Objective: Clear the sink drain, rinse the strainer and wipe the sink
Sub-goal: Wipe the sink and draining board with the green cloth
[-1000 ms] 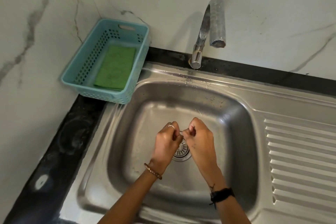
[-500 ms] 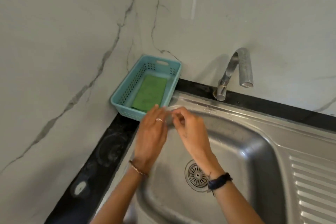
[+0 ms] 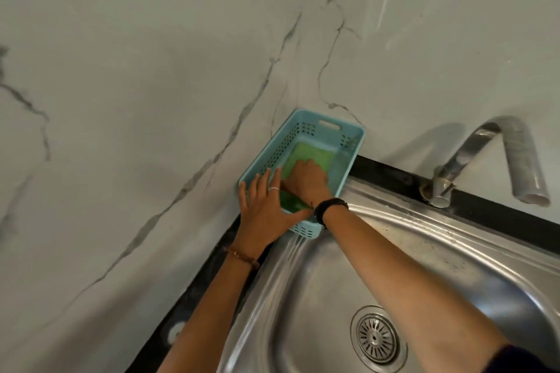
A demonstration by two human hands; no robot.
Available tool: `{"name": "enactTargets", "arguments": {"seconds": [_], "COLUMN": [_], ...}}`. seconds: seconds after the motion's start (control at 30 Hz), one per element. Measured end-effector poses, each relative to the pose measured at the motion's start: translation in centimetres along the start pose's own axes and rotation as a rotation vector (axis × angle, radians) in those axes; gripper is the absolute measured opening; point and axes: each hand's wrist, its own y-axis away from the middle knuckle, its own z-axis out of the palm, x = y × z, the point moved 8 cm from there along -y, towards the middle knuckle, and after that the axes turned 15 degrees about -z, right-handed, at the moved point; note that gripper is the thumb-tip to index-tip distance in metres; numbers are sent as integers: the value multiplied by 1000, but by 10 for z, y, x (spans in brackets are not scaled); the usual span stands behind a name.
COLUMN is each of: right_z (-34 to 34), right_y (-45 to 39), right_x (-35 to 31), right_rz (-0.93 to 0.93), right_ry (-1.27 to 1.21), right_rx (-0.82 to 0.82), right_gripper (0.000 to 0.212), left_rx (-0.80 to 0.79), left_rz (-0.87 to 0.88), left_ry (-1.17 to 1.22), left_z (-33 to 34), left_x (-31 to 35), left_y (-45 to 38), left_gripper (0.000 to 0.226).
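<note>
Both hands have left the basin. Right hand (image 3: 306, 180) now inside light-blue perforated plastic basket (image 3: 351, 142) at far-left bench corner, on the flat green scrub pad (image 3: 315, 156); grip unclear. Left hand (image 3: 263, 212) open on near basket rim. Round steel strainer (image 3: 377, 338) sits in steel sink (image 3: 439, 254) drain.

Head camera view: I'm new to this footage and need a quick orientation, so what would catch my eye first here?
Both hands meet in the blue basket in the counter corner against the marble wall: the right hand reaches inside onto the green scrub pad, while the left hand lies spread on the basket's near rim. Below them the steel sink shows its round drain strainer, and the curved faucet stands at the right.
</note>
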Motion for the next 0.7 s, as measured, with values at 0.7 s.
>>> {"name": "enactTargets", "arguments": {"seconds": [0.7], "right_z": [-85], "right_y": [198], "right_x": [55], "right_rz": [-49], "right_ry": [-2062], "right_rx": [617], "right_gripper": [53], "left_rx": [-6], "left_rz": [87], "left_ry": [28], "left_z": [-6], "left_x": [23], "left_y": [18], "left_gripper": [67]}}
